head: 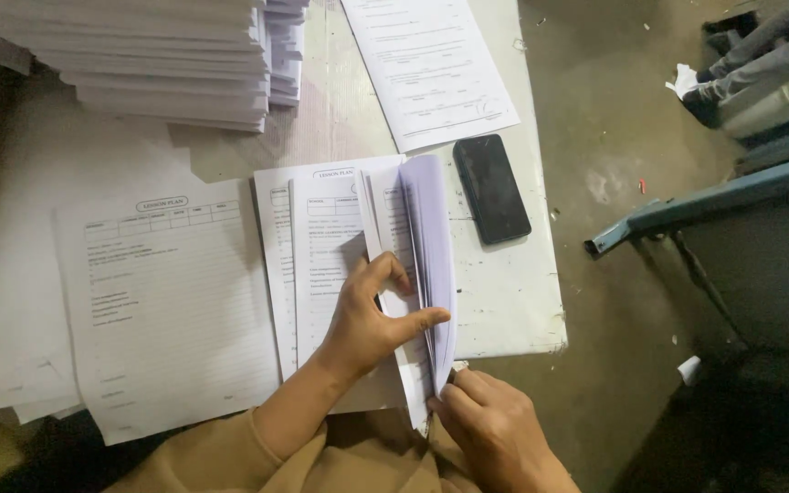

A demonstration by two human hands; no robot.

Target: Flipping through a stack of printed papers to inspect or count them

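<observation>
The left hand (372, 319) lies on a sheaf of printed forms (426, 265) near the front edge of a white table (513, 301), its thumb stretched out to the right against the raised leaves and its fingers curled in behind them, so the fingertips are partly hidden by the paper. The right hand (495, 429) comes in from the bottom edge, its wrist cut off by the frame, and pinches the lower corner of the same sheaf between thumb and fingers; how many leaves it grips cannot be made out. The sheaf stands half lifted, its pages fanned and bowed to the right, casting a purplish shade that hides the print on them. Beneath it lie two overlapping sheets (308, 265) with ruled headings, and to the left a larger form (166, 310) rests on a loose spread of paper whose edges run off the left side. A tall stack of paper (157, 64) fills the upper left corner, its top cut off. A single printed sheet (431, 64) lies at the top, also cropped. A black phone (491, 189), screen dark, lies just right of the sheaf, apart from it. To the right, a blue metal frame (705, 201) stands over the dim floor; the things in the far corner are too dark to identify.
</observation>
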